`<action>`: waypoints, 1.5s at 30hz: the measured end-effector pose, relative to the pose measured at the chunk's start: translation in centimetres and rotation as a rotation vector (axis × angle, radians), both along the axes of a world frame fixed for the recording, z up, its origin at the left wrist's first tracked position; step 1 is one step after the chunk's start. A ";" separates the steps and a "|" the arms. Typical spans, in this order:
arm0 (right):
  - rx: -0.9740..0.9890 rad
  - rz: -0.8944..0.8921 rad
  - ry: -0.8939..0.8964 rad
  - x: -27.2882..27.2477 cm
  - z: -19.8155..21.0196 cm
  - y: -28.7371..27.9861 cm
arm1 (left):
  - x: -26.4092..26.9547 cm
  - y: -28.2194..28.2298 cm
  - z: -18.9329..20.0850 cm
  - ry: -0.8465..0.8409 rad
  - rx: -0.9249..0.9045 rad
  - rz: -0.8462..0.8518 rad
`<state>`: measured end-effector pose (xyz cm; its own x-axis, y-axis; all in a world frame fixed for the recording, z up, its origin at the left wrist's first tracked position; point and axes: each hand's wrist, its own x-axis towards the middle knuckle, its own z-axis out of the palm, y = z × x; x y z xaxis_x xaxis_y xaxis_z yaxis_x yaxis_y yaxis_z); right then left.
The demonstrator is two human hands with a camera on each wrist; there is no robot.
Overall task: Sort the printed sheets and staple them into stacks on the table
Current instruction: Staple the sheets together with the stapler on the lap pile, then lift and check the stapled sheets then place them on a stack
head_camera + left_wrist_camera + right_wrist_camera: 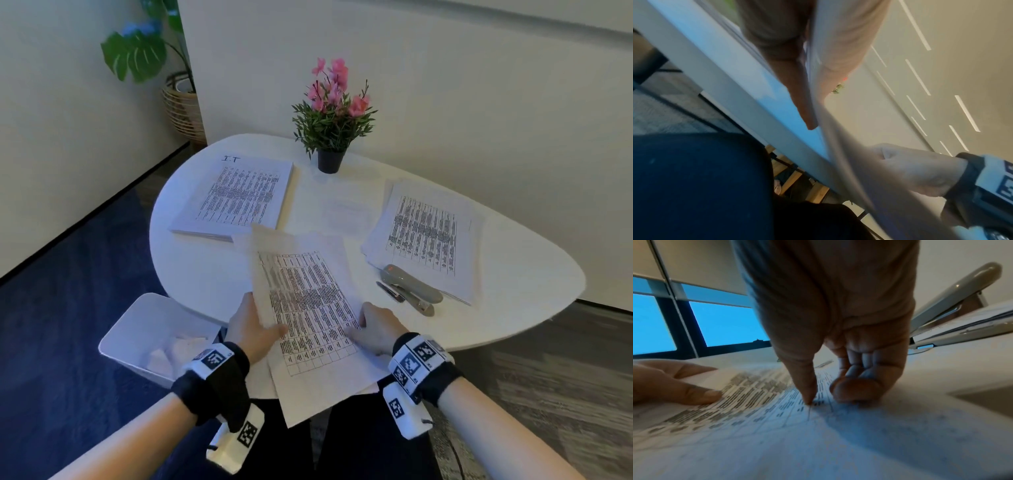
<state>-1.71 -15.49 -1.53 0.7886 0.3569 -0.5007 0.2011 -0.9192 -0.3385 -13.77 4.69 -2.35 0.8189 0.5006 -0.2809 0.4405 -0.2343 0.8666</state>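
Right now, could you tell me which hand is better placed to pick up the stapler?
The right hand: the stapler lies just past it on the right, while the left hand grips the sheets.

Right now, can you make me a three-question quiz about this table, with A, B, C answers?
1. Where is the stapler? A in the white bin; B on the near edge of the right pile; C beside the flowerpot.
2. What colour are the flowers? A yellow; B blue; C pink.
3. What is the left hand doing? A gripping the printed sheets; B squeezing the stapler; C lying flat on the bare table.
Answers: 1 B, its grey body lies across that pile's near corner. 2 C, the blooms are plainly pink. 3 A, its thumb is on top of the sheets and its fingers go beneath.
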 end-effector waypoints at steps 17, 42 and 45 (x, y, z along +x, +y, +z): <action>1.412 -0.310 -0.198 3.4 11.8 3.3 | 4.0 1.9 11.1 -0.587 0.191 -0.043; 1.388 -0.284 -0.266 3.3 11.6 3.7 | 7.8 3.4 13.4 -0.736 0.101 0.048; 1.373 -0.325 -0.242 3.6 10.9 3.7 | 7.5 3.4 12.9 -0.739 0.055 0.082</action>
<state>1.88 -11.78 9.39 0.9424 0.2300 0.2427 0.2286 0.0866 -0.9697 -6.27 8.05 10.59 0.7441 0.5653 0.3560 -0.2350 -0.2773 0.9316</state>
